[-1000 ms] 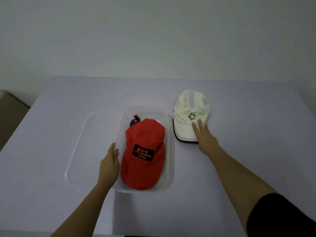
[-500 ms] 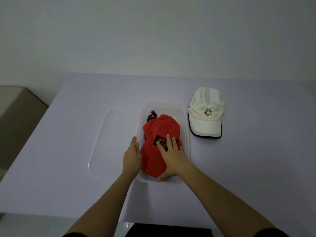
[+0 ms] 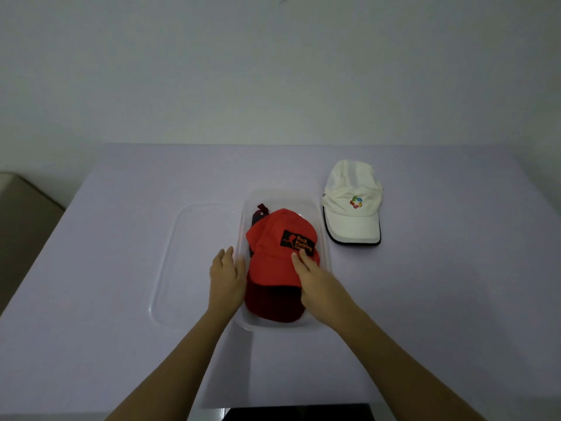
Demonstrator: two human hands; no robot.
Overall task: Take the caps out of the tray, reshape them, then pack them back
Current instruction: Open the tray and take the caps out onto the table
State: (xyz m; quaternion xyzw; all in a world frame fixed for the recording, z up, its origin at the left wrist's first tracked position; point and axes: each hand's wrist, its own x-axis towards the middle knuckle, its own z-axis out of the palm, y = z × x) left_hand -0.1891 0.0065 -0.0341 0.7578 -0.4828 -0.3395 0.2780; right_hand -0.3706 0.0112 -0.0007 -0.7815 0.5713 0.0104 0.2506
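Note:
A clear plastic tray (image 3: 282,327) stands mid-table. In it a red cap (image 3: 273,262) with a black "Back Packing" patch lies on top, its brim raised off a darker red cap (image 3: 271,305) below. My right hand (image 3: 315,281) holds the red cap's brim at its right side, fingers on top and thumb hidden beneath. My left hand (image 3: 226,275) rests flat against the tray's left rim with straight fingers. A white cap (image 3: 352,205) with a coloured logo lies on the table to the right of the tray, brim toward me.
A clear lid (image 3: 188,262) lies flat against the tray's left side. A dark strap (image 3: 259,209) sticks up at the tray's far end. The table's left edge drops to a beige surface (image 3: 21,208). A wall rises behind the table.
My right hand left the white cap, came onto the red cap and now lifts its brim, uncovering a darker cap below. My left hand stays at the tray's left rim.

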